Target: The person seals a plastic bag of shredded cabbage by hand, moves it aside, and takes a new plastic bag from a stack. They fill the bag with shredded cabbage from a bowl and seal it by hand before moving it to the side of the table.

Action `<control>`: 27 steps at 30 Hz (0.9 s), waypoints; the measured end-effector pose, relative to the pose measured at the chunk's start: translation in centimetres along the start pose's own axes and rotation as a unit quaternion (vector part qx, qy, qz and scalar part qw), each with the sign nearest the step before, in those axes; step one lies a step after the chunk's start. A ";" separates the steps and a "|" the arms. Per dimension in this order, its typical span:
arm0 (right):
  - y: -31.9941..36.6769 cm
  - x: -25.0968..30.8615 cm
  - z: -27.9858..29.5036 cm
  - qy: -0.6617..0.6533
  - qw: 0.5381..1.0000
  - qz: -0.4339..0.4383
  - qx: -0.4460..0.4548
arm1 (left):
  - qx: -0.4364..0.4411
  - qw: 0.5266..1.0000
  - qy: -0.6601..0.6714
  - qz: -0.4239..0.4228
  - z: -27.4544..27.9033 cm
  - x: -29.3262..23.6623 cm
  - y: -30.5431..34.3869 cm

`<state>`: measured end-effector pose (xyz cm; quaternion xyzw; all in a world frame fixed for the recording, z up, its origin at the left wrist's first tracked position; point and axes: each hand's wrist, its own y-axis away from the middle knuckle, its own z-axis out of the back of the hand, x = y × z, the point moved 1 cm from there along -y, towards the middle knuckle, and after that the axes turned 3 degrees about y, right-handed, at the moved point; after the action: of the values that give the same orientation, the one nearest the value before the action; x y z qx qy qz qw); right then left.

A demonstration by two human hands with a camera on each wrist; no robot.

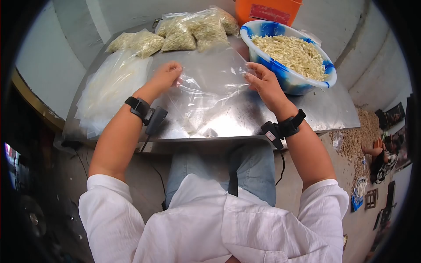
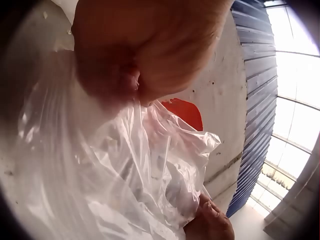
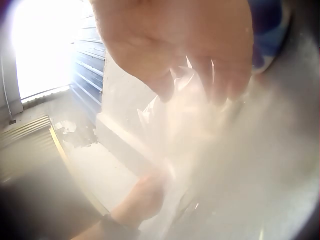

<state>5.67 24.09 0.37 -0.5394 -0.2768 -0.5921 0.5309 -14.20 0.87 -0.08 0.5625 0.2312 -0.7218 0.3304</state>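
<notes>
Clear plastic bag (image 1: 206, 81) at 12 o'clock, over bench (image 1: 326, 109); left hand (image 1: 165, 75) pinches its 10 o'clock edge, right hand (image 1: 265, 83) its 2. Probably feather-light, limp, slippery, tearable; best pinched by opposite edges.

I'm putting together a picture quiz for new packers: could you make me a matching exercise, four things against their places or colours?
1. Clear bag
2. Basin
3. Container
4. Filled bags

A. Orange, behind the basin
B. Along the table's far side
C. Between left hand and right hand
D. Blue and white

Pairs: 1-C, 2-D, 3-A, 4-B.
</notes>
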 end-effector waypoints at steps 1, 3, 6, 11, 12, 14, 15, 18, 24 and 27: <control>-0.1 -0.1 0.1 0.032 0.996 0.022 -0.079 | 0.000 1.000 -0.001 -0.001 0.2 0.0 0.2; 0.1 -0.7 -0.2 0.055 0.989 0.041 -0.130 | -0.198 0.957 0.197 0.074 0.8 0.3 0.7; 1.2 -0.5 -1.7 -0.002 0.992 0.030 -0.125 | -0.185 0.948 0.249 0.076 0.5 1.3 0.8; 2.2 0.3 -5.3 -0.211 0.966 -0.142 0.036 | -0.186 0.918 0.348 0.044 -3.3 0.2 3.9; 2.3 0.5 -5.9 -0.235 0.958 -0.158 0.044 | -0.153 0.912 0.378 0.036 -3.9 0.2 4.4; 1.9 0.3 -6.8 -0.285 0.941 -0.176 0.044 | -0.110 0.918 0.378 0.051 -5.0 0.2 5.6; 1.6 0.2 -6.9 -0.286 0.941 -0.176 0.047 | -0.069 0.921 0.377 0.066 -5.4 0.1 6.4; 1.1 0.3 -7.0 -0.287 0.948 -0.137 0.016 | 0.055 0.963 0.230 0.131 -5.3 -1.6 9.0; 0.7 0.1 -6.3 -0.159 0.977 -0.143 0.022 | 0.036 0.999 -0.022 0.002 -5.0 -2.7 8.8; 0.2 0.4 -6.5 -0.140 0.980 -0.123 0.069 | 0.045 0.992 0.115 0.002 -6.0 -3.2 7.2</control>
<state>3.71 18.03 -1.00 -0.5406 -0.4534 -0.5508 0.4459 -4.46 0.94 1.76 0.6568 0.2340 -0.6609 0.2777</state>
